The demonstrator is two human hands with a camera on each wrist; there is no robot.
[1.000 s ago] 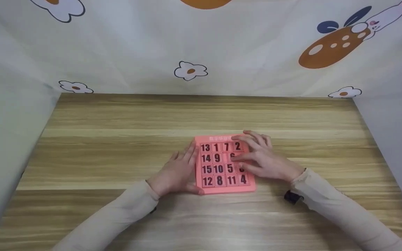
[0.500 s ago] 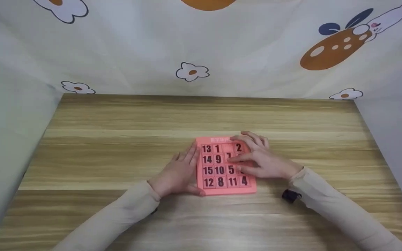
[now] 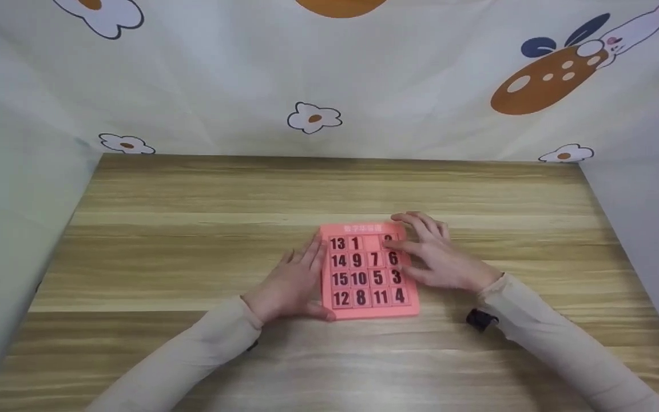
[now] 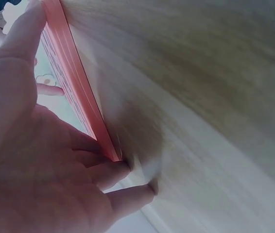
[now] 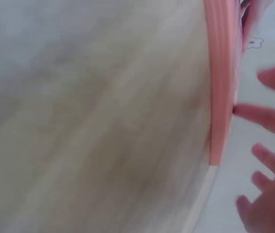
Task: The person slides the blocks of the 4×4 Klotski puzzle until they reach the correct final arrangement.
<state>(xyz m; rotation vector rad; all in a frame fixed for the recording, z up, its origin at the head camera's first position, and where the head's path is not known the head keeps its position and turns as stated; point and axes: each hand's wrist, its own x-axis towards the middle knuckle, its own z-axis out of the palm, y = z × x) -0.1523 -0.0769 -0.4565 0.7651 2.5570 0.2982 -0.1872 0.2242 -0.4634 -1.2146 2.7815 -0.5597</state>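
A pink sliding number puzzle lies flat on the wooden table. Its top row reads 13, 1, a bare slot and the 2 tile, partly covered. Below the slot is the 7 tile. My left hand rests along the puzzle's left side, fingers extended and thumb at the lower left corner. From the right, my right hand reaches over the board with spread fingers. One fingertip touches the 2 tile. In the right wrist view, that finger meets the board while others stay apart from it.
The wood-grain table surrounds the puzzle. A pale cloth with flower and rabbit prints rises behind it, and pale panels stand at both sides. A small dark object sits at the right wrist.
The 7 tile has slid down from the top row into the second row, leaving the slot above. My right hand has moved slightly up, its finger shifting from the 7 to the 2. The left hand stays.
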